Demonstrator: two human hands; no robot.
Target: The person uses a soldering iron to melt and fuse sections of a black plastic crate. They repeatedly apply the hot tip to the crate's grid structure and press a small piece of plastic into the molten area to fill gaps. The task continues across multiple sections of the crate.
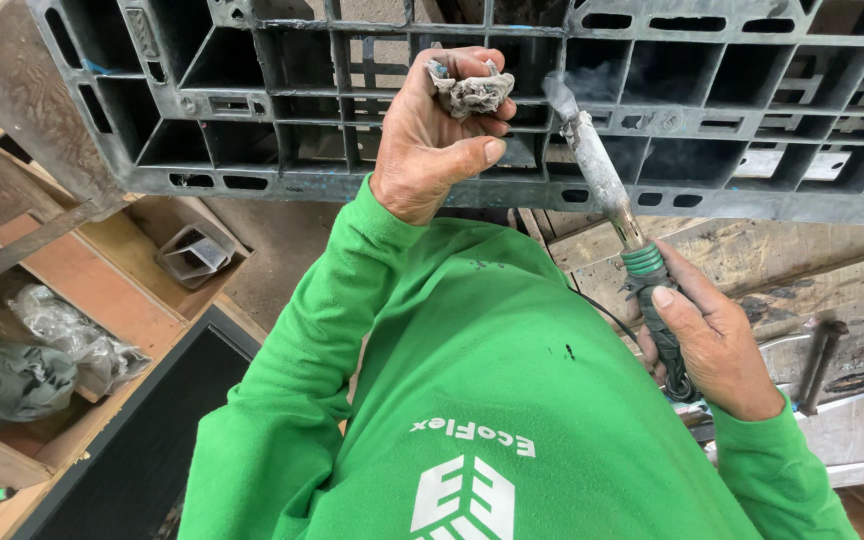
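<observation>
Pointing up-left at the pallet (652, 150), iron (602, 170) in right hand (712, 345).

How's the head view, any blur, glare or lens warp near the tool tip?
Head view: even daylight, no glare; wide-lens bowing along the grey pallet; faint smoke haze softens the iron tip; left hand with its rag and right hand sharp.

One pallet (452, 130), one iron (602, 170), one rag (469, 93) — two hands.
</observation>
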